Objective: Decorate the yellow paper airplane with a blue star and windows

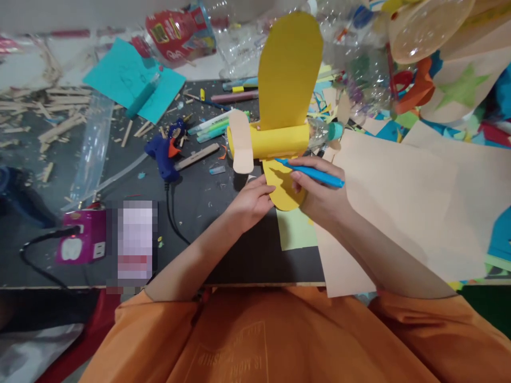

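A model plane made from a clear bottle wrapped in yellow paper [281, 141] lies on its side before me. One large yellow wing [290, 69] reaches away from me, and a second yellow wing [281, 181] points towards me. At the bottle's left end a rounded peach paper strip [241, 142] is attached; a teal cap [334, 131] is at the right end. My left hand [253, 205] grips the near wing's left edge, its thumb on top. My right hand [319, 186] holds a blue marker [315, 174], its tip at the near wing close to the yellow body.
Left of the plane lie a blue glue gun [163, 154], a wooden stick [197, 156] and several markers [215, 125]. A purple power socket [81, 236] and a blurred-out phone-like object [136, 239] sit nearer. Peach sheets [399, 202] cover the right side; plastic bottles [181, 34] crowd the back.
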`<state>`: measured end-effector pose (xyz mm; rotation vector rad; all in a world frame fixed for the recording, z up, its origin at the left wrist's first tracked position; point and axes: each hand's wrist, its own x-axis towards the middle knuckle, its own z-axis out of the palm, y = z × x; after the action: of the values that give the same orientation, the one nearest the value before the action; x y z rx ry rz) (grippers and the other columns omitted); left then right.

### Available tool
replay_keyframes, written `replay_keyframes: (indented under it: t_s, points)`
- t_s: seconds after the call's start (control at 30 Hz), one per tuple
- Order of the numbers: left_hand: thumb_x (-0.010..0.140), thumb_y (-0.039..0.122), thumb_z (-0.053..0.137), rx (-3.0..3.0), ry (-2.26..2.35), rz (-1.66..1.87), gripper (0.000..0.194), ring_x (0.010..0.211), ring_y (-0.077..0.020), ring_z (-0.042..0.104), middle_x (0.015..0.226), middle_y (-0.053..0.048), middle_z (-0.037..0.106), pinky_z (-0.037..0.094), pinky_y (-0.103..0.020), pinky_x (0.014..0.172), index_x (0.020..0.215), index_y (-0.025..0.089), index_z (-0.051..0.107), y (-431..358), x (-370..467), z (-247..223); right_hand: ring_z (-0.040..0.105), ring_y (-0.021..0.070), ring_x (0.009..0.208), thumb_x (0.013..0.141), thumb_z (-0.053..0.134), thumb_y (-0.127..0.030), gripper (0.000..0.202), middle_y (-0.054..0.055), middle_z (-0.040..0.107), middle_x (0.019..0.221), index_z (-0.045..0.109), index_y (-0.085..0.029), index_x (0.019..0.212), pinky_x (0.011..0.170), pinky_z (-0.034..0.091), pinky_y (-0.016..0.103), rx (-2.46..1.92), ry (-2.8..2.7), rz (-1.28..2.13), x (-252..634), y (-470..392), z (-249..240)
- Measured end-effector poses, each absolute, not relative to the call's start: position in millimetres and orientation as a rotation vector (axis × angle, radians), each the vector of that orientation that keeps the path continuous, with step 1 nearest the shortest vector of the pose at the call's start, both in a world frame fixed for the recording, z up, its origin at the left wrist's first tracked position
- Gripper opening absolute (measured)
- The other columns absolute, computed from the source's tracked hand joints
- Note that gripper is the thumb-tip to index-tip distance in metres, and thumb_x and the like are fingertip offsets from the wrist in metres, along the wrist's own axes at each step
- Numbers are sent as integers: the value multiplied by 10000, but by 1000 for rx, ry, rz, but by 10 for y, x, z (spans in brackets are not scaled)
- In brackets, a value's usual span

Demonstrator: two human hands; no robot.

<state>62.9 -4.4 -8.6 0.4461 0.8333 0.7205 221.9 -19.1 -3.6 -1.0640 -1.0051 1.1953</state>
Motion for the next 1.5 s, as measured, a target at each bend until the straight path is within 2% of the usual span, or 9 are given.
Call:
replay_keyframes:
  t_s: [0.1,0.23,0.37,0.57,0.67,0.8,1.07,1.3,1.5]
  points:
    - [815,43,567,419,779,723,461,1287,-270,673,1231,-116,771,484,-431,1161,1252,145,671,-20,629,-95,622,106,594,746,887,-436,229,-17,733,805,798,-267,873,598,565,288,-1115,-1073,1146,2230,-169,-27]
    - [813,31,571,391,740,714,518,1356,-282,626,1281,-110,753,433,-466,1217,1308,164,645,-3,617,-91,708,187,767,780,828,-553,311,24,740,859,778,-254,851,770,617,384,-1233,-1142,1081,2249,-177,-31]
    - [793,37,591,384,726,710,579,1398,-306,587,1326,-116,729,411,-498,1233,1356,169,624,-11,614,-84,696,188,765,785,792,-625,373,9,724,844,719,-264,846,792,594,403,-1257,-1168,1035,2247,-191,-97]
    - [762,57,651,423,740,722,439,1351,-326,622,1255,-135,752,410,-491,1226,1193,132,682,-17,593,-148,691,231,883,850,765,-517,245,25,733,865,720,-276,850,887,537,453,-1297,-1328,931,2247,-215,-155]
    - [748,68,665,438,731,726,388,1324,-323,640,1215,-109,769,416,-498,1217,1126,152,689,-18,583,-172,693,234,874,881,746,-465,185,25,742,876,733,-284,845,894,521,464,-1276,-1374,892,2246,-228,-159]
    - [726,74,672,452,733,732,423,1339,-319,626,1235,-95,762,419,-486,1212,1137,167,688,-18,582,-169,701,233,877,890,733,-481,189,20,755,902,747,-293,870,888,519,468,-1270,-1404,858,2240,-222,-173]
    - [711,94,681,476,744,725,560,1395,-342,579,1338,-116,716,435,-485,1205,1265,170,659,-16,592,-146,708,239,870,882,729,-535,238,15,769,884,745,-301,844,880,514,482,-1284,-1425,819,2246,-201,-180]
    - [736,47,630,447,773,736,626,1435,-302,546,1367,-90,703,377,-476,1250,1341,205,624,-23,614,-90,695,249,902,878,720,-569,276,28,758,903,748,-295,855,882,524,482,-1325,-1367,883,2248,-236,-184]
    - [757,51,648,446,801,744,629,1468,-296,511,1374,-85,703,359,-480,1267,1365,206,609,-19,605,-86,686,230,849,869,742,-503,227,19,747,853,731,-285,808,866,518,464,-1329,-1355,829,2267,-226,-155]
